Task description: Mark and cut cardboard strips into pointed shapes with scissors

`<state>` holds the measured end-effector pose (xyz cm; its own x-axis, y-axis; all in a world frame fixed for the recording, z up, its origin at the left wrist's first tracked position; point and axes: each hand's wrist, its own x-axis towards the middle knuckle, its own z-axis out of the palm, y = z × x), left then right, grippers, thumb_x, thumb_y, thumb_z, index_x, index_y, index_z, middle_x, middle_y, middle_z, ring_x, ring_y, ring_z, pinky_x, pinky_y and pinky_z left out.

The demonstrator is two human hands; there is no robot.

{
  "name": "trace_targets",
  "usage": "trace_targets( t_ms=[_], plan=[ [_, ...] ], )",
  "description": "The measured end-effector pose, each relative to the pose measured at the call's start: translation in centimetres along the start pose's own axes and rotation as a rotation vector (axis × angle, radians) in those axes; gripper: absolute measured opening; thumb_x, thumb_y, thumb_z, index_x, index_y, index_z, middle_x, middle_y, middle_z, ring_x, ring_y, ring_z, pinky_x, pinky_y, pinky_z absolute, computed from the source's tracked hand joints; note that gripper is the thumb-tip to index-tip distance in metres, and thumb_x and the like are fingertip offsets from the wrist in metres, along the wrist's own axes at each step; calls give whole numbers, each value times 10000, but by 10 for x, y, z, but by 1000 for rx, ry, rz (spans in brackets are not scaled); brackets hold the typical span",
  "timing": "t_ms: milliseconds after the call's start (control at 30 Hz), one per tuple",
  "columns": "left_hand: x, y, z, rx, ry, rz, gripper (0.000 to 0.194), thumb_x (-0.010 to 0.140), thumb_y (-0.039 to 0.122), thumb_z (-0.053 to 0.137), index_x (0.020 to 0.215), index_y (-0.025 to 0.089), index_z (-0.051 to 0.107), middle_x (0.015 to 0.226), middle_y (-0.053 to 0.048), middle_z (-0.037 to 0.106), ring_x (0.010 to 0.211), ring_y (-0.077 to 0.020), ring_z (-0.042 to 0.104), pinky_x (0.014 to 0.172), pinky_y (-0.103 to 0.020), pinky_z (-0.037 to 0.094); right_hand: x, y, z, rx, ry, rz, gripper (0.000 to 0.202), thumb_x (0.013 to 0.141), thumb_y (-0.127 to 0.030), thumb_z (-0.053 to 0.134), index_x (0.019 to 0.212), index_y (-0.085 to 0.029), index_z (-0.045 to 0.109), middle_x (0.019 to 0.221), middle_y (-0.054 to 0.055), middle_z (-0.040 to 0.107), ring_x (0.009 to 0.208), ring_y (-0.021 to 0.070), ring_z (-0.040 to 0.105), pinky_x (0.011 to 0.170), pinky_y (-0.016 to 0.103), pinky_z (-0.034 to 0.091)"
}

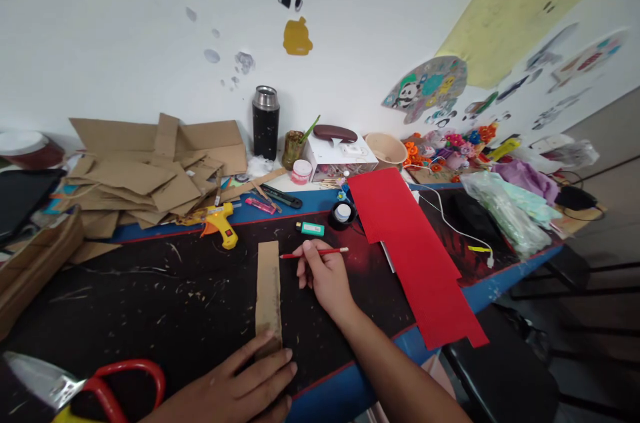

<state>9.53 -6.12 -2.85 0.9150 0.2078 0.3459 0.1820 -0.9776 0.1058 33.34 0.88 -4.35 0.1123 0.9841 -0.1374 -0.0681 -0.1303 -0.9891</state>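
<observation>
A narrow strip of cardboard [268,283] lies upright in view on the dark table mat. My left hand [245,376] rests flat over its near end, fingers stretched out. In my right hand [325,273] a red pencil [334,251] is pinched between thumb and fingers. Its tip points left, close to the strip's right edge near the far end; whether it touches, I cannot tell. Scissors with red handles [125,370] lie beside my left hand. Beyond my right hand lies a small green bottle [311,229].
A yellow glue gun [220,223] lies before a heap of cardboard pieces [135,176]. Red sheet material [415,243] spreads over the table's right side and past its front edge. A black flask [266,123] and a white box [340,156] stand by the wall.
</observation>
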Motion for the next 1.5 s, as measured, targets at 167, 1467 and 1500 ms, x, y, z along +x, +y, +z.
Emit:
trace_targets(
  t_ms=[167,1467,1500],
  plan=[
    [-8,-11,9,75,65,-45,331,1077,228,623,1382,268,744,1494,7,745,1478,-219,553,1419,-444,69,14,-7,10,-47,-67,-157,403,1043,-586,666,981,-215,811,755,-1,711,498,116,631,489,227,442],
    [-24,-18,32,185,84,-345,483,1139,529,523,1484,241,702,1558,-99,694,1449,-276,614,1249,-421,412,24,6,3,76,-17,-160,619,966,-796,678,835,-193,729,562,-15,663,437,125,623,434,206,420],
    [-23,-18,31,194,77,-330,499,1140,538,514,1495,238,696,1590,-96,674,1476,-272,594,1286,-420,365,24,5,2,68,-1,-155,633,971,-806,663,811,-196,716,516,-29,622,418,122,594,433,209,410]
  ],
)
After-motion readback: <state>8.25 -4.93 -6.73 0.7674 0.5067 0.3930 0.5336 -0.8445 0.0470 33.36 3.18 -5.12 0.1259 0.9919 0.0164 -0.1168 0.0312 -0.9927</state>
